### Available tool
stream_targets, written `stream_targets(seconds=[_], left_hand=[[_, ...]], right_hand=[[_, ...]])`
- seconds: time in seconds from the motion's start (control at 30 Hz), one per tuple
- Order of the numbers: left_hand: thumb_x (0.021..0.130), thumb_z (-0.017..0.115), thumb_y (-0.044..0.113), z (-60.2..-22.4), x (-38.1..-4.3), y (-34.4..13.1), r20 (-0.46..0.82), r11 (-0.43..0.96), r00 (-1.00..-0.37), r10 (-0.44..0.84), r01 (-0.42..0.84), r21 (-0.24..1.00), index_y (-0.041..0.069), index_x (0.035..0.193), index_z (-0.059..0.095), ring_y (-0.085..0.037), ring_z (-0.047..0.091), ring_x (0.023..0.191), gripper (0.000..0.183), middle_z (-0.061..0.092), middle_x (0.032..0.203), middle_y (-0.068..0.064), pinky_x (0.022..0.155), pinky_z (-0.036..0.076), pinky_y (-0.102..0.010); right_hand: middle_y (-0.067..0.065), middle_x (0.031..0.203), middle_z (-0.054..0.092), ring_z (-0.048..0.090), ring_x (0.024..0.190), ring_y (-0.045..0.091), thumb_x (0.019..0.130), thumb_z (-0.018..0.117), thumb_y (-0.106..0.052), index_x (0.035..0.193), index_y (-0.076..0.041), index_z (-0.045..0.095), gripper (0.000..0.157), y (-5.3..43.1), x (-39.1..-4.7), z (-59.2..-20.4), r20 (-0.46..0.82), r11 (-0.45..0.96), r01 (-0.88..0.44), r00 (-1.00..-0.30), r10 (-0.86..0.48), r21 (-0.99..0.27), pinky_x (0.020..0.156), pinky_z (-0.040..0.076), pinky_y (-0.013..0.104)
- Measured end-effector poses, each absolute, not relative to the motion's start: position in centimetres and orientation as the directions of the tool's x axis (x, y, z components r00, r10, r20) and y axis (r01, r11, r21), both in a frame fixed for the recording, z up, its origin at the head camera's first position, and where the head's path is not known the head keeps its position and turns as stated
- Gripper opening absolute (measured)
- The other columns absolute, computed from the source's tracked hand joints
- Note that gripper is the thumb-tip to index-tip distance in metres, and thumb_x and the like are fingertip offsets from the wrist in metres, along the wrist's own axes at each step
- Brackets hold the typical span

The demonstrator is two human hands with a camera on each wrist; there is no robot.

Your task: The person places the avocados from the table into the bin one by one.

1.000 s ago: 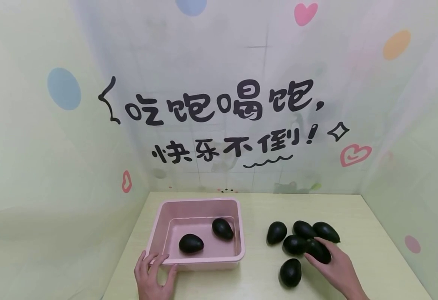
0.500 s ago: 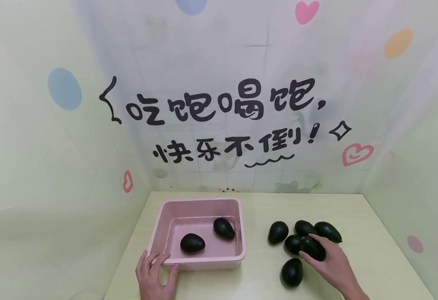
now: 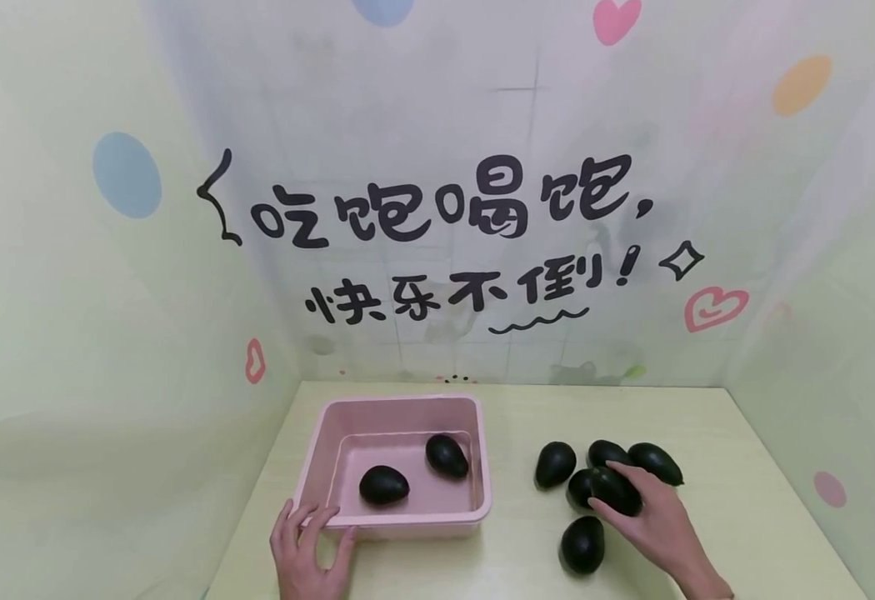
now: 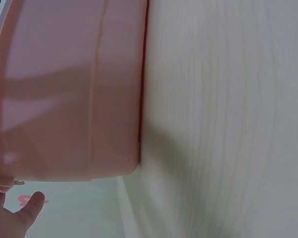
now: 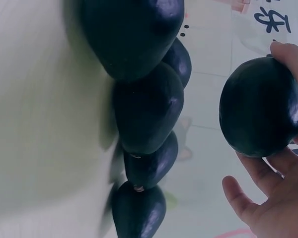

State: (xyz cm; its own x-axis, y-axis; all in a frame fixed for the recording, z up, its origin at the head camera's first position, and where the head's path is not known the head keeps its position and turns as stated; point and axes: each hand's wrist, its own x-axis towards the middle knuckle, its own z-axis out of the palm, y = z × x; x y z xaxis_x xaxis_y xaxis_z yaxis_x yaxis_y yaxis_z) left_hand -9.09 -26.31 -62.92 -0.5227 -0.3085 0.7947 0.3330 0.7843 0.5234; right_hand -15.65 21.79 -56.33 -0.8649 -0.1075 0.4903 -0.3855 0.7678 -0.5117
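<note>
In the head view, my right hand (image 3: 661,517) grips a dark, pear-shaped avocado (image 3: 619,492) by its sides. The right wrist view shows this avocado (image 5: 258,106) raised off the table, between thumb and fingers, with one finger (image 5: 238,198) sticking out free. Beneath and around it lie several more avocados, one (image 3: 582,546) nearer the front and one (image 3: 555,465) to the left. My left hand (image 3: 308,552) holds the front-left corner of a pink plastic bin (image 3: 407,520), fingers over the rim. Inside the bin are two avocados, one centre-left (image 3: 384,486), the other farther right (image 3: 447,457).
The bin stands on a pale wooden table (image 3: 512,417), left of the loose avocados. A printed curtain (image 3: 437,108) with Chinese lettering closes off the back, and light side walls flank the table. Another avocado (image 3: 656,463) lies at the group's far right.
My right hand has moved a little left and away from me with the gripped avocado, now overlapping the one behind. The left hand and bin have stayed in place.
</note>
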Motion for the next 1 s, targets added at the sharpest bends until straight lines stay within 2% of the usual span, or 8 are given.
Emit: stream_targets(seconds=[0.17, 0.27, 0.33, 0.4, 0.57, 0.73, 0.9, 1.0], left_hand=[[0.097, 0.062, 0.071, -62.9, -9.3, -26.4, 0.807, 0.795, -0.507, -0.301, 0.333, 0.506, 0.008, 0.102, 0.076, -0.035, 0.044, 0.140, 0.064, 0.066, 0.114, -0.023, 0.127, 0.019, -0.027], [0.097, 0.062, 0.070, -62.9, -9.3, -26.4, 0.810, 0.797, -0.506, -0.296, 0.337, 0.502, 0.008, 0.102, 0.077, -0.037, 0.044, 0.138, 0.064, 0.066, 0.114, -0.024, 0.127, 0.019, -0.027], [0.097, 0.063, 0.069, -62.8, -9.2, -26.4, 0.800, 0.790, -0.521, -0.296, 0.337, 0.512, 0.008, 0.103, 0.077, -0.040, 0.043, 0.138, 0.063, 0.066, 0.116, -0.024, 0.127, 0.019, -0.026], [0.097, 0.066, 0.066, -62.8, -9.0, -26.3, 0.788, 0.784, -0.539, -0.296, 0.335, 0.523, 0.009, 0.105, 0.077, -0.043, 0.043, 0.138, 0.059, 0.066, 0.119, -0.023, 0.125, 0.019, -0.026], [0.095, 0.073, 0.058, -62.6, -8.7, -26.3, 0.765, 0.780, -0.571, -0.298, 0.316, 0.540, 0.009, 0.107, 0.076, -0.046, 0.041, 0.138, 0.050, 0.065, 0.122, -0.023, 0.124, 0.020, -0.027], [0.097, 0.066, 0.066, -62.6, -8.8, -26.3, 0.774, 0.783, -0.559, -0.297, 0.321, 0.533, 0.008, 0.105, 0.076, -0.045, 0.041, 0.138, 0.059, 0.065, 0.120, -0.023, 0.125, 0.019, -0.022], [0.098, 0.061, 0.071, -62.8, -9.0, -26.4, 0.795, 0.793, -0.532, -0.291, 0.331, 0.512, 0.008, 0.104, 0.077, -0.047, 0.043, 0.135, 0.064, 0.066, 0.117, -0.023, 0.127, 0.018, -0.025], [0.097, 0.061, 0.072, -62.8, -8.9, -26.4, 0.781, 0.790, -0.549, -0.298, 0.318, 0.524, 0.008, 0.104, 0.076, -0.046, 0.042, 0.136, 0.066, 0.065, 0.118, -0.023, 0.128, 0.016, -0.025]], right_hand=[[0.002, 0.119, 0.079, 0.074, 0.108, 0.029, 0.078, 0.097, -0.033, 0.125, -0.013, 0.075, 0.056, 21.5, -15.9, -55.7, 0.491, 0.774, -0.406, -0.860, -0.142, -0.487, 0.094, 0.046, 0.009], [0.004, 0.118, 0.079, 0.075, 0.106, 0.030, 0.078, 0.097, -0.033, 0.126, -0.012, 0.075, 0.057, 21.4, -16.1, -55.4, 0.488, 0.777, -0.411, -0.859, -0.155, -0.476, 0.089, 0.057, 0.028], [0.005, 0.118, 0.079, 0.075, 0.104, 0.030, 0.078, 0.097, -0.033, 0.126, -0.011, 0.074, 0.057, 21.3, -16.1, -55.3, 0.486, 0.778, -0.414, -0.859, -0.162, -0.472, 0.086, 0.061, 0.041], [0.006, 0.117, 0.079, 0.075, 0.103, 0.029, 0.077, 0.097, -0.032, 0.126, -0.010, 0.074, 0.058, 21.2, -16.2, -55.2, 0.485, 0.778, -0.420, -0.857, -0.172, -0.467, 0.084, 0.061, 0.048], [0.005, 0.117, 0.080, 0.074, 0.100, 0.026, 0.078, 0.096, -0.032, 0.126, -0.011, 0.074, 0.057, 21.0, -16.4, -55.1, 0.482, 0.774, -0.439, -0.853, -0.200, -0.456, 0.082, 0.062, 0.046], [0.002, 0.116, 0.080, 0.074, 0.100, 0.023, 0.077, 0.097, -0.032, 0.126, -0.013, 0.074, 0.057, 20.8, -16.5, -55.0, 0.493, 0.769, -0.459, -0.843, -0.217, -0.446, 0.082, 0.062, 0.044], [0.001, 0.116, 0.079, 0.074, 0.100, 0.022, 0.077, 0.097, -0.033, 0.125, -0.014, 0.075, 0.056, 20.5, -16.6, -54.8, 0.494, 0.766, -0.471, -0.838, -0.233, -0.438, 0.082, 0.062, 0.043], [0.001, 0.117, 0.079, 0.074, 0.102, 0.023, 0.077, 0.097, -0.034, 0.125, -0.014, 0.074, 0.056, 20.3, -16.5, -54.7, 0.491, 0.768, -0.468, -0.840, -0.232, -0.437, 0.084, 0.061, 0.046]])
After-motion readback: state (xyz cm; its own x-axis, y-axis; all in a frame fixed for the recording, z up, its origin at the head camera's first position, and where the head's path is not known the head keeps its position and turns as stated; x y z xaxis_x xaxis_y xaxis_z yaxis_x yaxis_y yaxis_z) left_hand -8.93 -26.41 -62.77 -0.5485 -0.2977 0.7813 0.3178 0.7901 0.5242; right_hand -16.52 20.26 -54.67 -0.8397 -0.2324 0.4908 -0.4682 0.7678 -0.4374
